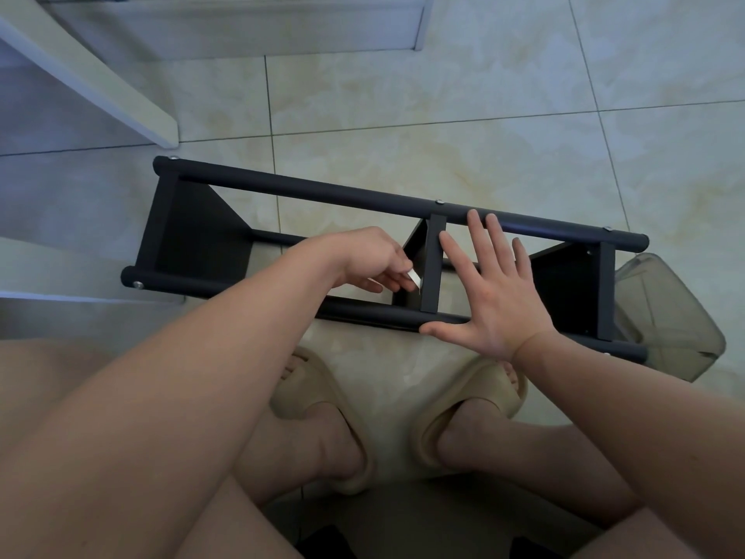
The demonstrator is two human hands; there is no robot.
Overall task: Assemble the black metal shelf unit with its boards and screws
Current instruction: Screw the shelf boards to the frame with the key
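The black metal shelf unit (322,191) lies on its side on the tiled floor, its round posts running left to right. Black boards (193,236) stand between the posts, and silver screw heads (439,202) show along the far post. My left hand (371,256) pinches a small silver tool (414,278), seemingly a hex key, beside the middle crossbar (433,268). My right hand (492,284) lies flat with fingers spread, the thumb resting on the near post and the fingertips reaching the far post.
A clear plastic container (669,316) stands at the shelf's right end. White furniture panels (92,70) lean at the upper left. My feet in beige slippers (322,417) sit just below the near post. Open tile floor (483,115) stretches beyond the shelf.
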